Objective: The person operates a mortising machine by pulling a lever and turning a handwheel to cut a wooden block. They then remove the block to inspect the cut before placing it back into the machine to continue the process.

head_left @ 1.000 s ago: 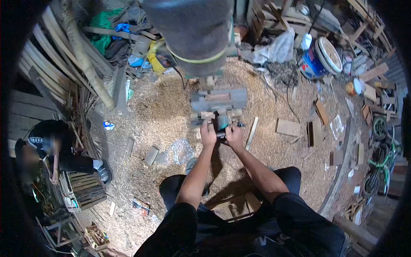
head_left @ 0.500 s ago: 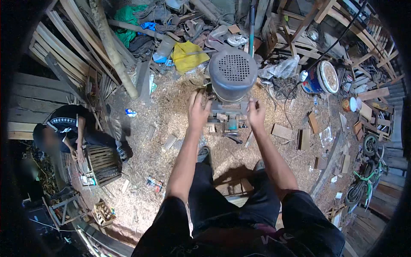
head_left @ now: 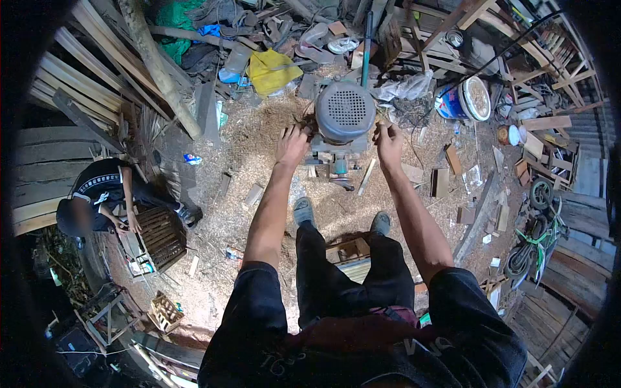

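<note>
A grey electric motor [head_left: 346, 111] with a round perforated end cover stands in front of me. Beneath it is a metal machine bed [head_left: 334, 156] with a teal part [head_left: 340, 166] at its near side. My left hand [head_left: 293, 146] is just left of the motor's lower part, its fingers bent forward around something I cannot make out. On the other side, my right hand [head_left: 389, 146] has its fingers pinched together near the motor's right side. What lies between those fingertips is too small to name.
Wood shavings and offcuts cover the ground [head_left: 259, 226]. A slatted wooden box [head_left: 350, 249] lies between my legs. To the left, another person [head_left: 100, 191] bends over a slatted crate [head_left: 158, 236]. Right are a paint bucket [head_left: 462, 100], wood blocks [head_left: 440, 182] and a small green bike [head_left: 535, 237].
My hands have moved forward alongside the motor, from nearer the machine bed. The view has shifted, showing more of my feet and the box between them. The other person's hands moved slightly.
</note>
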### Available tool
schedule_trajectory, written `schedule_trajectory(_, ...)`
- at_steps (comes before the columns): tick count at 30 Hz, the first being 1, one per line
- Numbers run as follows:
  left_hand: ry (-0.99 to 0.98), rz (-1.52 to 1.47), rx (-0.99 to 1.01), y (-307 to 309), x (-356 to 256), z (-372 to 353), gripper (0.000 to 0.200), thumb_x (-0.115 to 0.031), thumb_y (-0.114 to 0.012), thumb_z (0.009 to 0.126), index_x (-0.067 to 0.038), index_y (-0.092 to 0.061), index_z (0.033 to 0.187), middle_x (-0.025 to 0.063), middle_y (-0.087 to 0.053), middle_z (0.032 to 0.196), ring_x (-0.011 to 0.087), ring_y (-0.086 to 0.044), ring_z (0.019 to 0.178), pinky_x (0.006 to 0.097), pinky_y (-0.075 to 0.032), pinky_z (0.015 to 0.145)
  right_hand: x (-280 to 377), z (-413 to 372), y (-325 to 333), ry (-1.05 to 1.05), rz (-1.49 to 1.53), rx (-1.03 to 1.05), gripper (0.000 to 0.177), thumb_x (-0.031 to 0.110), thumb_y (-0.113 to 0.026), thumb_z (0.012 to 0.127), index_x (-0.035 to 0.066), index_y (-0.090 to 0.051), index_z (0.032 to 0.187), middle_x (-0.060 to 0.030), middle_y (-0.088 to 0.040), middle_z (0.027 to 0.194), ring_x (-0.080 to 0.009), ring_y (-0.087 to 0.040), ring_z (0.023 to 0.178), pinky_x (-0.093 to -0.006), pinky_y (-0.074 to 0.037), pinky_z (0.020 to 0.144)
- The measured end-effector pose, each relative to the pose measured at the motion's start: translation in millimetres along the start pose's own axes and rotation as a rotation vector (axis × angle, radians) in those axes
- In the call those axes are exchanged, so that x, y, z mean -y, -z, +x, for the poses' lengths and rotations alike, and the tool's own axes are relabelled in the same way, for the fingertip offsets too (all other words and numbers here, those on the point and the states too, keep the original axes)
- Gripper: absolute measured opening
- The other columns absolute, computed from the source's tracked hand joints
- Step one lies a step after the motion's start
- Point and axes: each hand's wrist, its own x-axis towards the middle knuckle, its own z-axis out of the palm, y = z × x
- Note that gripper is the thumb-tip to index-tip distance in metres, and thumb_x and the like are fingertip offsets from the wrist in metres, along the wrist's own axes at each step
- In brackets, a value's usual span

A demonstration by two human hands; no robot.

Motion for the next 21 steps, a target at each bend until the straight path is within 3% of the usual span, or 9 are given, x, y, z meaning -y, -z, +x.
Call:
schedule_trajectory(3,-0.034,0.035,0.003,3.6,-3.2,0.5,0.049,-0.018,-0.071,0.070,-0.010,-0.059,0.117,0.0133,-0.055,0.118,0.0306,-0.051,0.110,0.0428,-0.040,0.095,19.0,6.7,-5.2,-0.010,0.056,0.005,0.017,0.014,-0.054,0.093,0.002,-0.058,0.082,-0.0026,-0.057,0.069,-0.0095,-0.052,0.059,-0.0248,-0.042,0.055)
schedule_trajectory(6,0.013,0.006,-0.027,6.1,-9.6,-1.7,0.039,-0.019,-0.066,0.073,-0.015,-0.063,0.112,0.0134,-0.057,0.113,0.0284,-0.048,0.115,0.0427,-0.036,0.099,31.2,14.7,-8.0,-0.008,0.010,0.011,0.018,0.016,-0.054,0.094,0.000,-0.060,0.086,-0.0026,-0.057,0.070,-0.0095,-0.053,0.060,-0.0248,-0.043,0.056)
schedule_trajectory(9,0.047,-0.062,-0.038,1.9,-10.4,-3.0,0.039,-0.020,-0.066,0.073,-0.014,-0.063,0.111,0.0142,-0.057,0.111,0.0303,-0.049,0.113,0.0437,-0.037,0.098,34.2,25.0,-12.3,0.032,0.047,0.023,0.019,0.016,-0.055,0.094,0.000,-0.061,0.085,-0.0023,-0.057,0.068,-0.0092,-0.053,0.059,-0.0252,-0.043,0.056)
schedule_trajectory(10,0.094,-0.011,0.064,0.7,-10.6,-1.8,0.037,-0.018,-0.065,0.073,-0.012,-0.064,0.109,0.0157,-0.057,0.109,0.0318,-0.050,0.111,0.0445,-0.038,0.097,33.3,31.2,-15.1,0.067,-0.001,0.001,0.020,0.017,-0.057,0.093,0.000,-0.061,0.084,-0.0018,-0.057,0.067,-0.0093,-0.053,0.058,-0.0258,-0.043,0.055)
schedule_trajectory(13,0.152,-0.103,0.016,13.8,-17.5,2.4,0.032,-0.016,-0.064,0.072,-0.009,-0.065,0.103,0.0164,-0.058,0.109,0.0327,-0.051,0.110,0.0446,-0.039,0.097,37.2,47.3,-26.1,0.095,-0.129,-0.047,0.019,0.018,-0.056,0.094,0.004,-0.058,0.081,0.0008,-0.054,0.065,-0.0070,-0.048,0.055,-0.0240,-0.039,0.052)
schedule_trajectory(14,0.146,-0.199,0.018,30.1,-22.4,7.9,0.037,-0.008,-0.067,0.072,-0.001,-0.061,0.108,0.0195,-0.057,0.117,0.0383,-0.052,0.110,0.0435,-0.043,0.096,43.7,55.3,-28.1,0.099,-0.055,-0.012,0.020,0.018,-0.056,0.094,0.004,-0.058,0.080,0.0010,-0.054,0.065,-0.0068,-0.048,0.056,-0.0241,-0.039,0.052)
schedule_trajectory(17,0.251,-0.520,-0.338,42.4,-31.7,12.4,0.025,-0.009,-0.062,0.077,-0.002,-0.063,0.101,0.0162,-0.059,0.111,0.0331,-0.053,0.109,0.0416,-0.039,0.095,65.6,90.6,-37.5,0.139,-0.042,-0.027,0.023,0.022,-0.062,0.090,0.000,-0.060,0.084,-0.0014,-0.056,0.070,-0.0093,-0.049,0.065,-0.0272,-0.041,0.059)
schedule_trajectory(20,0.257,-0.756,-0.487,99.6,-76.6,36.6,0.025,-0.008,-0.060,0.082,-0.001,-0.059,0.106,0.0143,-0.058,0.114,0.0316,-0.054,0.109,0.0413,-0.038,0.096,58.9,163.4,-54.3,0.168,-0.086,0.004,0.025,0.024,-0.064,0.088,-0.001,-0.061,0.090,-0.0049,-0.060,0.077,-0.0117,-0.053,0.070,-0.0288,-0.044,0.066)
schedule_trajectory(21,0.212,-0.714,-0.508,107.9,-92.0,47.6,0.025,-0.010,-0.060,0.084,-0.002,-0.059,0.108,0.0135,-0.058,0.115,0.0308,-0.054,0.109,0.0417,-0.037,0.097,61.5,183.2,-64.4,0.154,-0.105,-0.019,0.033,0.028,-0.068,0.083,-0.002,-0.060,0.097,-0.0099,-0.064,0.084,-0.0178,-0.060,0.077,-0.0314,-0.047,0.075)
